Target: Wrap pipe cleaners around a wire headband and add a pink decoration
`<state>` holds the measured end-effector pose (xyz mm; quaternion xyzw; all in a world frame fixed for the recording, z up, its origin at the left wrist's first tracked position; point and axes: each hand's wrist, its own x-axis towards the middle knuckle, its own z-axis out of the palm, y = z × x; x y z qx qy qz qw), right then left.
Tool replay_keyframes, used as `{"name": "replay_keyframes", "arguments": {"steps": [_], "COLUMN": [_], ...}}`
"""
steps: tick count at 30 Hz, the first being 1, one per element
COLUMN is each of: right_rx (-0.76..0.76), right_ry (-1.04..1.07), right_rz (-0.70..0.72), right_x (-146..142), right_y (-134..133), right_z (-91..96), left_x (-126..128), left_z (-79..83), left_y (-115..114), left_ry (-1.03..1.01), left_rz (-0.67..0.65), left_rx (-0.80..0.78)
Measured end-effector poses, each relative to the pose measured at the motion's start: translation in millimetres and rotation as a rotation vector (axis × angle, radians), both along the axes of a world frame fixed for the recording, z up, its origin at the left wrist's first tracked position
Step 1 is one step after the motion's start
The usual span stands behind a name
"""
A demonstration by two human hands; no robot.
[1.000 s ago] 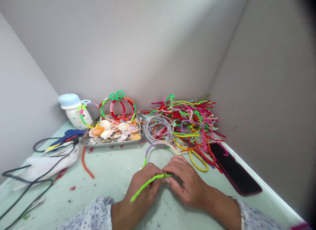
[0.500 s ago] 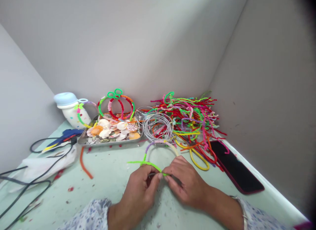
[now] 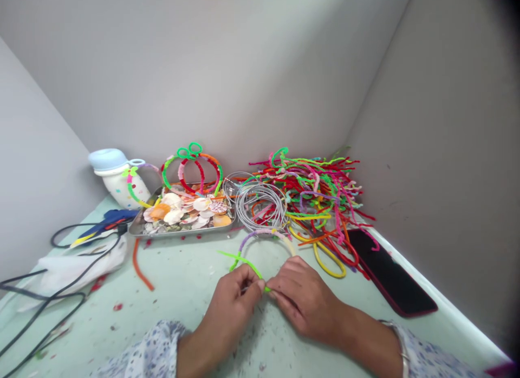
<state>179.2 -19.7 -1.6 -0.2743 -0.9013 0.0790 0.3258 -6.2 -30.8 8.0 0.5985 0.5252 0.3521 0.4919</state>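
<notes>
My left hand (image 3: 233, 302) and my right hand (image 3: 303, 297) meet low in the middle of the pale green table (image 3: 182, 291). Both pinch a bright green pipe cleaner (image 3: 244, 264), whose free end sticks up and to the left of my left fingers. The pinch also seems to take in one end of a headband (image 3: 264, 236) wrapped in purple, green and cream, which arches just beyond my fingers. How the pipe cleaner sits on the headband is hidden by my fingertips.
A heap of coloured pipe cleaners (image 3: 317, 194) fills the back corner, bare wire headbands (image 3: 260, 204) beside it. A metal tray of seashells (image 3: 182, 215) holds finished headbands. Left: white bottle (image 3: 117, 177), blue glue gun (image 3: 105, 221), black cables. A phone (image 3: 390, 280) lies right.
The pipe cleaner's free end has swung from below my left hand up and over to its upper left, and it shows shorter. My hands have stayed together in the same spot.
</notes>
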Motion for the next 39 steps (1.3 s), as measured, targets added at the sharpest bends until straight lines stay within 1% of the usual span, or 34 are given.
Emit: {"name": "replay_keyframes", "arguments": {"steps": [3,6,10,14,16,19,26,29,34,39], "right_rx": [0.014,-0.017,-0.066,-0.07,-0.065,-0.056,-0.055,-0.06,-0.056,-0.05], "right_ry": [0.021,0.057,0.129,0.172,0.184,0.197,0.199,0.201,0.208,0.207], "right_rz": [0.006,-0.009,-0.038,-0.046,-0.05,-0.052,-0.057,-0.06,-0.06,-0.059], "right_x": [-0.5,-0.2,1.0,1.4,1.3,1.4,1.4,1.6,1.5,1.7], "right_y": [1.3,2.7,3.5,3.4,3.1,2.2,1.8,2.5,3.4,2.6], "right_z": [-1.8,-2.9,-2.4,-1.7,-1.5,-0.7,0.7,-0.4,-2.0,-1.1], "left_x": [0.3,0.7,0.4,-0.2,-0.7,-2.2,-6.4,-8.0,-10.2,-11.1], "left_z": [-3.4,-2.3,1.5,1.8,1.3,1.2,0.7,0.4,-1.1,-2.9], "left_y": [2.2,1.1,-5.9,-10.9,-10.3,-7.3,-1.6,0.8,3.6,4.4], "left_ry": [-0.035,-0.046,-0.026,0.042,0.094,0.163,0.221,0.231,0.29,0.306], "left_rz": [0.001,0.006,-0.016,-0.011,-0.007,-0.051,-0.087,-0.093,-0.096,-0.095], "left_rx": [-0.056,-0.039,0.085,0.24,0.37,0.553,0.777,0.849,0.921,0.928]}}
